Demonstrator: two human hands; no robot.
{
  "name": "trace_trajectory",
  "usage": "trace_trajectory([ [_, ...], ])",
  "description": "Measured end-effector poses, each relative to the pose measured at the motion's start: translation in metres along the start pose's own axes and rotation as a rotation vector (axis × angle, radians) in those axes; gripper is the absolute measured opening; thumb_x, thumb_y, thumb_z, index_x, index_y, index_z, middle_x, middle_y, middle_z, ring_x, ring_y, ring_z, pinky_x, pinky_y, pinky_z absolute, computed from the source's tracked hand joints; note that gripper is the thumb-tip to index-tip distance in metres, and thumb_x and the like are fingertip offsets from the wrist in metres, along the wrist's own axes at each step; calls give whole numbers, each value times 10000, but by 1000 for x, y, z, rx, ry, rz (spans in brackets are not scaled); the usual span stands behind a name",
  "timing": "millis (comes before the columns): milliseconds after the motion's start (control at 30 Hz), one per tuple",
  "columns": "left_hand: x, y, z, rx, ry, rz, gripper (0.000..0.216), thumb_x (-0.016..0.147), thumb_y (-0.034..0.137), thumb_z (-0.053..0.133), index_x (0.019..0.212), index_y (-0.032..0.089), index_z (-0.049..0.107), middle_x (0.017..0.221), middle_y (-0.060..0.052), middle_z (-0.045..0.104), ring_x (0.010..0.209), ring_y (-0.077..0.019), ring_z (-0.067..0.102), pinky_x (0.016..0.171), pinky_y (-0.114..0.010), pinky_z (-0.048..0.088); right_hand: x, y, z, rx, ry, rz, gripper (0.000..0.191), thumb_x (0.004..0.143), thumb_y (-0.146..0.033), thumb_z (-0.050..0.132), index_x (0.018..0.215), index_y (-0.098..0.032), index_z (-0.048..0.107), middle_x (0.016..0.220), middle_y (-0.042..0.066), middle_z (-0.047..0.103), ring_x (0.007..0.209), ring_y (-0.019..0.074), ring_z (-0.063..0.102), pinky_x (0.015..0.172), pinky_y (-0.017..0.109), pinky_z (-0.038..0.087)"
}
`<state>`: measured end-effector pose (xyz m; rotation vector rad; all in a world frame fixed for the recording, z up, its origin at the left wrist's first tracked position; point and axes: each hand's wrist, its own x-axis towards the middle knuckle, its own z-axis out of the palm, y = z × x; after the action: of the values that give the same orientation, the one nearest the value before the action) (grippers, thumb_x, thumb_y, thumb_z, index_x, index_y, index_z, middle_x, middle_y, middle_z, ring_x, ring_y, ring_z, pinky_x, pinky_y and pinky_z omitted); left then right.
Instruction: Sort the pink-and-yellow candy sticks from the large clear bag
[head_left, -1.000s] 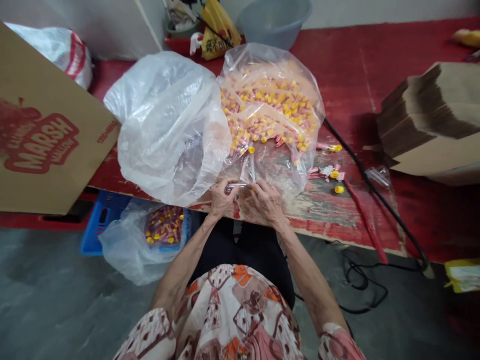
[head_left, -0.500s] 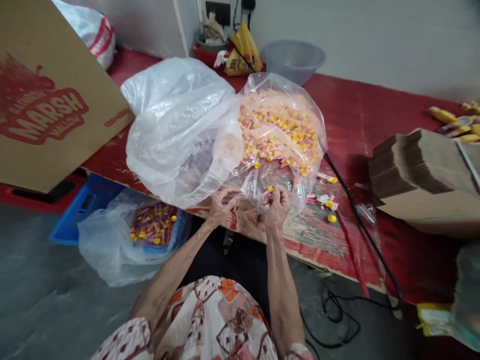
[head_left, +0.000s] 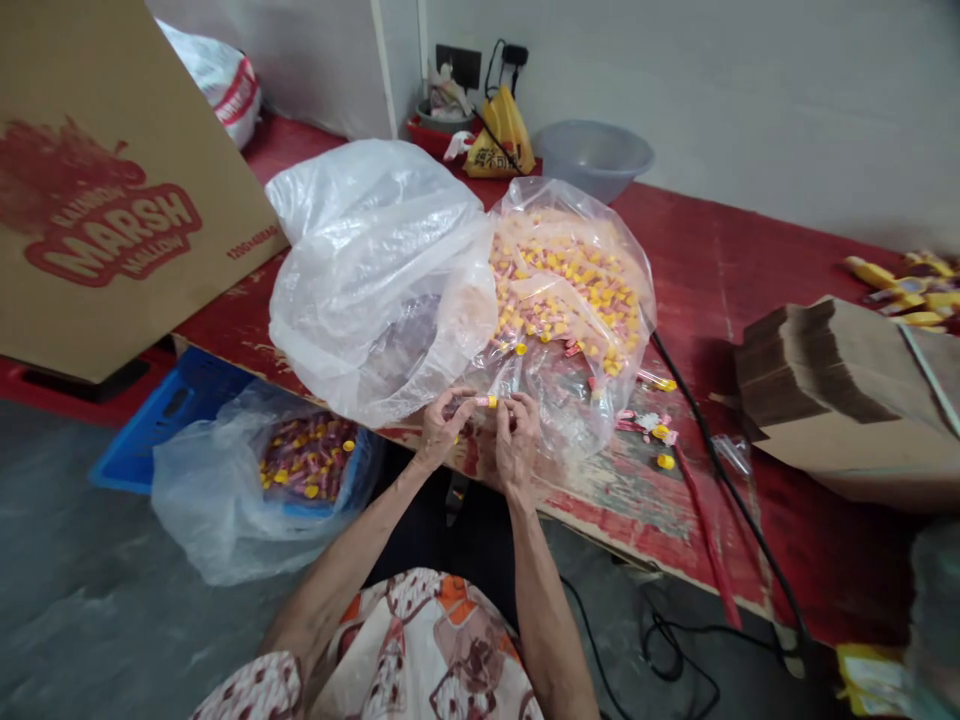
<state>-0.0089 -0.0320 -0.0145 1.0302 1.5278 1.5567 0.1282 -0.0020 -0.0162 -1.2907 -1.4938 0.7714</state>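
Between my hands, over the table's front edge, is a small pink tube with a yellow cap point(head_left: 492, 402). My left hand point(head_left: 444, 428) is closed, its thumb and fingers pinching the pink end. The fingers of my right hand point(head_left: 517, 435) are closed at the capped end. Just beyond lies a clear plastic bag point(head_left: 574, 270) full of the same pink tubes with yellow caps. A large whitish plastic bag point(head_left: 367, 270) rests to its left, its mouth toward me. A few loose tubes and a yellow cap point(head_left: 665, 462) lie to the right.
A printed carton point(head_left: 135, 200) stands at the left. Below the table, a blue crate point(head_left: 161, 415) holds a bag of capped tubes. Stacked brown cardboard point(head_left: 847, 400) is at the right. A black cable point(head_left: 720, 460) crosses the red table point(head_left: 690, 230); a plastic basin point(head_left: 596, 155) sits behind.
My right hand has moved left with the capped tube, bringing it to my left hand. The camera view has shifted slightly.
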Motion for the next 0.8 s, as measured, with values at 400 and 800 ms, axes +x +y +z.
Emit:
trace_trajectory([
  [400,-2,25,10,909,-408,477,57,1038,257,688,1026,217,728,983,-93,807,916,-258,789,864,-362,583,-8,34,-31,-48,123,90,466,1146,-552,403,1230,-229,729,960,44,741,875,215,694,854,337,571],
  [800,41,21,7,603,-493,187,186,1021,392,708,949,221,719,832,-1,750,746,-190,699,732,-294,532,-8,31,-27,22,156,84,378,1085,-454,448,1258,-227,697,1071,81,787,1003,235,747,969,387,592],
])
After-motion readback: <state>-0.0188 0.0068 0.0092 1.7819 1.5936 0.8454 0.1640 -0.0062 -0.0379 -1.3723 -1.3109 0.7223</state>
